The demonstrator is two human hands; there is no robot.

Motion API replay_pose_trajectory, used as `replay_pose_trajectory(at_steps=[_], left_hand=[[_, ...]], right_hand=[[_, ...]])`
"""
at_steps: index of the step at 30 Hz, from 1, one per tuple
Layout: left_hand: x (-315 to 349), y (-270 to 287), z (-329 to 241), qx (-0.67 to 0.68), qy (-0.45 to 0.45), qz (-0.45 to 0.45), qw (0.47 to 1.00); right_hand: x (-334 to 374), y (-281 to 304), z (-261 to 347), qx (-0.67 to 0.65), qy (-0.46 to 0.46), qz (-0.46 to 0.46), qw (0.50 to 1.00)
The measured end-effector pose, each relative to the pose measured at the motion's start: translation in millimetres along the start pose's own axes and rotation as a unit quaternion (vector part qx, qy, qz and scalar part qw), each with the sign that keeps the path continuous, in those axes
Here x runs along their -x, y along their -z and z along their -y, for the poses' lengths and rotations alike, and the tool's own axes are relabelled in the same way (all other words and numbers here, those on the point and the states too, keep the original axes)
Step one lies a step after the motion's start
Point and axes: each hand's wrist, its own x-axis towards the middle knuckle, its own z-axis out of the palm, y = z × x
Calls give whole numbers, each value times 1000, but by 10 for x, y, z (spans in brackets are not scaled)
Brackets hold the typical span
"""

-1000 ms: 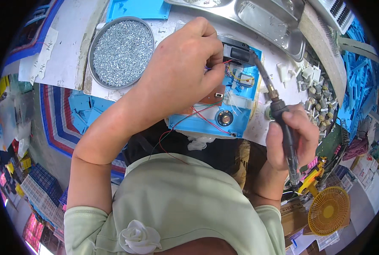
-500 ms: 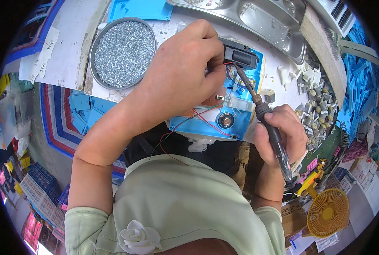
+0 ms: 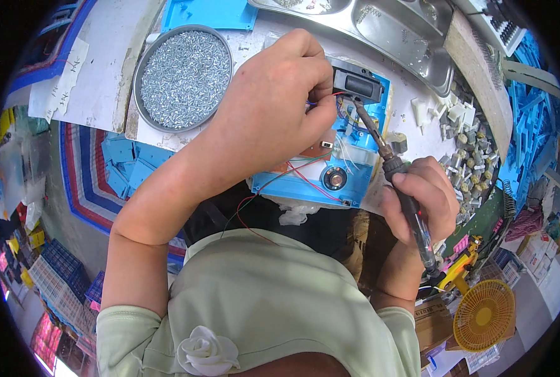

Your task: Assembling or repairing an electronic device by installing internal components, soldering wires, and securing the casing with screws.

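Observation:
My right hand is wrapped round the handle of a soldering iron. The iron's tip points up and left, close to the lower edge of a black rectangular part in a blue plastic housing. Over the housing's left side, my left hand is closed in a pinch on a thin red wire that runs toward the tip. A small round speaker sits in the housing's near part, with red and green wires leading from it. My left hand hides part of the circuit board.
A round metal pan of small screws stands to the left. Behind the housing lies a metal compartment tray. Grey and white small parts are heaped at right, near blue plastic pieces. A yellow fan stands at lower right.
My right hand and the soldering iron have shifted slightly right and nearer to me, and the tip has drawn a little away from the red wire. My left hand stays nearly still.

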Motion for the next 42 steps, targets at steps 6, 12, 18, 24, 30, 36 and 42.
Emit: replay_pose_trajectory(at_steps=[6, 12, 18, 24, 30, 36, 42], left_hand=[[2, 0, -12, -8, -2, -6, 1000], [-4, -7, -11, -7, 4, -3, 1000], [-1, -3, 1, -10, 0, -6, 1000], [-7, -19, -2, -12, -1, -10, 1000], [-7, -41, -25, -33, 1, -20, 999], [3, -64, -31, -39, 1, -26, 999], [-1, -61, -26, -45, -3, -23, 999]], right_hand=[[-2, -2, -26, -18, -11, 8, 1000], [-22, -42, -43, -13, -16, 14, 1000], [-46, -60, -73, -15, -11, 16, 1000], [-60, -44, -67, -14, -11, 20, 1000], [-97, 8, -122, -18, 4, 30, 999], [-116, 55, -154, -41, 2, 40, 998], [-67, 97, -117, -30, -2, 42, 999]])
